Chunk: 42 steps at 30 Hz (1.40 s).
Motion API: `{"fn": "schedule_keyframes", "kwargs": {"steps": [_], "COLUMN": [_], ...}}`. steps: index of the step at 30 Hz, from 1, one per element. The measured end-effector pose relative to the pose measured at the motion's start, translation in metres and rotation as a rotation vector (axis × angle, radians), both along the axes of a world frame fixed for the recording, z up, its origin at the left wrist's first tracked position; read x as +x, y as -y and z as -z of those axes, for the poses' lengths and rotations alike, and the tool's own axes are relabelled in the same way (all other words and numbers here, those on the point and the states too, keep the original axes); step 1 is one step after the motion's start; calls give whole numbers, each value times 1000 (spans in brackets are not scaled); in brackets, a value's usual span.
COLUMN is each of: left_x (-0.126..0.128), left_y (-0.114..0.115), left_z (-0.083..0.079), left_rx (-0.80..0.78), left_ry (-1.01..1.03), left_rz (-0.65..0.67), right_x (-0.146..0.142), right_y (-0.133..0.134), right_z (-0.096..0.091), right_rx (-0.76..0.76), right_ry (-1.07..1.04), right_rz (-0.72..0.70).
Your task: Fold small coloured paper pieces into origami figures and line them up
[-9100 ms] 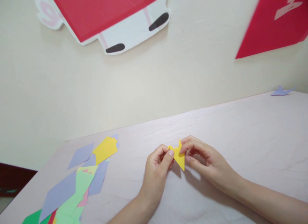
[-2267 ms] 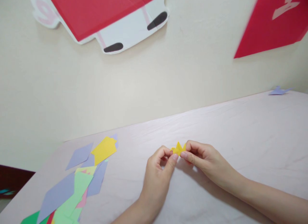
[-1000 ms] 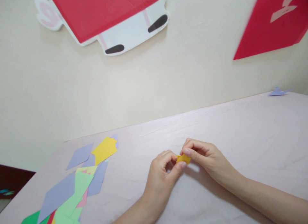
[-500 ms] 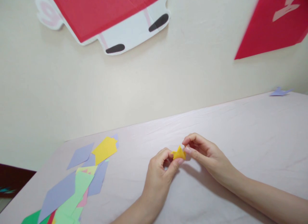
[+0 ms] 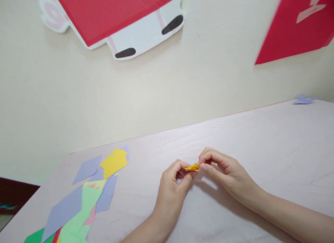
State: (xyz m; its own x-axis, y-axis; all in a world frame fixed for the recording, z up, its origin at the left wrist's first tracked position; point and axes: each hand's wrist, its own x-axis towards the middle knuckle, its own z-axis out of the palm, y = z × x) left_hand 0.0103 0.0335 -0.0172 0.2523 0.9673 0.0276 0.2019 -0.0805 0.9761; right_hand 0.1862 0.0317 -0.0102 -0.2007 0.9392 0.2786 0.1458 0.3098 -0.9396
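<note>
A small folded yellow paper piece [image 5: 192,167] is pinched between both of my hands just above the pale pink tablecloth [image 5: 261,145]. My left hand [image 5: 172,190] grips its left end with thumb and forefinger, the other fingers curled. My right hand [image 5: 224,173] pinches its right end with the fingertips. The piece lies nearly flat and edge-on to the camera, so only a thin sliver shows.
A loose pile of coloured paper sheets [image 5: 78,208], lilac, green, pink and a yellow one [image 5: 114,162], lies at the table's left. A small lilac folded paper figure [image 5: 304,100] sits at the far right by the wall. Red and white paper decorations [image 5: 117,20] hang on the wall.
The yellow piece stood up as a small triangle half a second ago; it is now turned flat and edge-on between my fingertips. Both hands stay in about the same spot.
</note>
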Motion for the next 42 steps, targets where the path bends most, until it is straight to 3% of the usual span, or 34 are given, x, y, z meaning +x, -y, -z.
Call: {"fn": "schedule_keyframes", "kwargs": {"steps": [14,26,32,37,42], "left_x": [1,3,4,4,4], "left_y": [1,4,5,4,4], "left_z": [-1,-4,-6,-5,-5], "left_rx": [19,-3,-14,-8,-14], "left_ry": [-9,58,52,61,58], "left_rz": [3,49,43,46,55], "right_x": [-2,-2,-1,-1,0], "right_y": [0,2,2,2,2], "right_z": [-1,9,2,2,0], "right_rx": [132,202,283,298,355], "right_ry": [107,115,239,221,251], "right_rz": [49,173,124,199,148]}}
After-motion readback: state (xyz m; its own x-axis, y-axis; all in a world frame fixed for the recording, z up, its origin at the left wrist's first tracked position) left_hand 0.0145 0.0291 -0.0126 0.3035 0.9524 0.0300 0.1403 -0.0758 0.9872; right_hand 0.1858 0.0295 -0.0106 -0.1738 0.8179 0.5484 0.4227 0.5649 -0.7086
